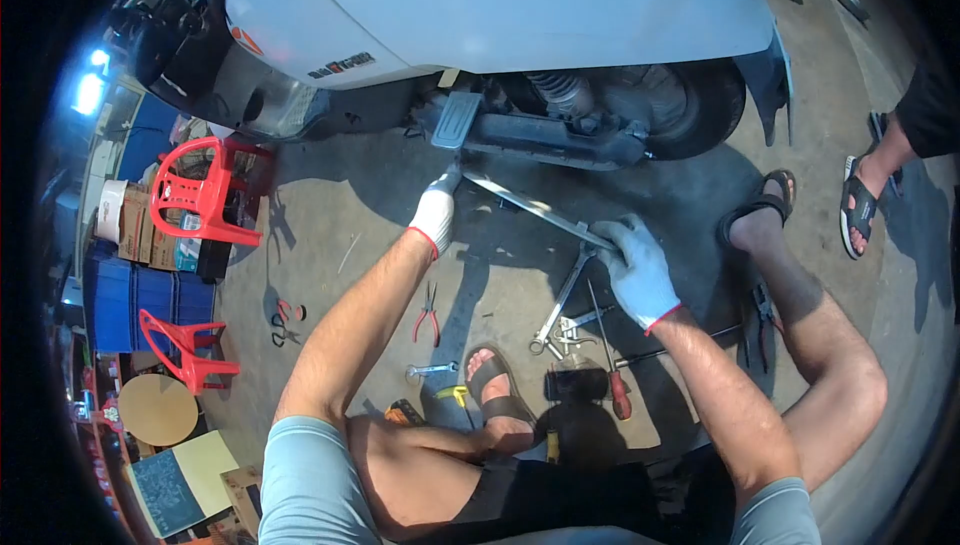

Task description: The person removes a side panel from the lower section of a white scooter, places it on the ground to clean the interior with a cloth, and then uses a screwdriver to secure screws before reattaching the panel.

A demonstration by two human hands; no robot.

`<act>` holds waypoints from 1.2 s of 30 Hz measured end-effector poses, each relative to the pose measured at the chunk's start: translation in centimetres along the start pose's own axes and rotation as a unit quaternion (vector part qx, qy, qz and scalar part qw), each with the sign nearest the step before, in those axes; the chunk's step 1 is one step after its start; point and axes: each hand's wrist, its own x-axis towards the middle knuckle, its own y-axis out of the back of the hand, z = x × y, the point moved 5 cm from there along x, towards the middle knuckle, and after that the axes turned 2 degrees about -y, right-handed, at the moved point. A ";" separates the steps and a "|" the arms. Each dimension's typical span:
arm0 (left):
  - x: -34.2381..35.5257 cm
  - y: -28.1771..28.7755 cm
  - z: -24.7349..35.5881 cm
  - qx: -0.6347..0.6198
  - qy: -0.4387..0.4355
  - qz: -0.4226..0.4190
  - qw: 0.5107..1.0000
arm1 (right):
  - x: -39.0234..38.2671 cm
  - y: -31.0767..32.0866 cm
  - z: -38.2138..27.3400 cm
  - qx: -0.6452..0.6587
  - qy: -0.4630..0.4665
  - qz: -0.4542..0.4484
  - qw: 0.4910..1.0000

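A white scooter (560, 15) stands across the top, with a grey foot peg (458, 122) jutting from its lower side. Gloved in white with a red cuff, my left hand (434, 213) closes at the far end of a long silver metal bar (535, 208), just under the foot peg. My right hand (640, 267), in a matching glove, is wrapped round the bar's near end. What the bar's far end meets is hidden by my left fingers. Below the right hand, a long wrench (563, 302) and a red-handled screwdriver (619, 395) lie on the floor.
Red-handled pliers (428, 317), an open-end wrench (432, 371) and a yellow hex key (455, 394) lie near my foot. Dark pliers (766, 325) are by my right leg. Red plastic chairs (205, 190) stand left. Another person's sandalled foot (862, 200) is at the right.
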 end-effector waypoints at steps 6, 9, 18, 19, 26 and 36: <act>0.4 -0.9 3.4 -0.081 -0.028 0.063 0.994 | 3.9 0.2 -0.9 0.018 0.048 0.056 0.997; 1.2 -0.9 3.2 -0.105 -0.028 0.079 0.991 | 5.1 0.4 -0.4 0.035 0.016 0.064 0.997; 1.8 -1.5 3.3 -0.123 -0.041 0.088 0.988 | 6.5 -0.2 1.8 0.056 -0.030 0.070 0.996; 2.1 -1.4 3.0 -0.126 -0.040 0.089 0.987 | 6.5 -0.4 1.9 0.054 -0.030 0.067 0.996; 4.7 1.5 2.8 0.053 -0.144 0.098 0.983 | 7.0 -1.8 2.5 0.078 -0.065 0.117 0.988; 1.6 -2.1 3.8 0.025 -0.107 0.152 0.982 | 7.0 -2.3 4.5 0.175 -0.140 0.212 0.951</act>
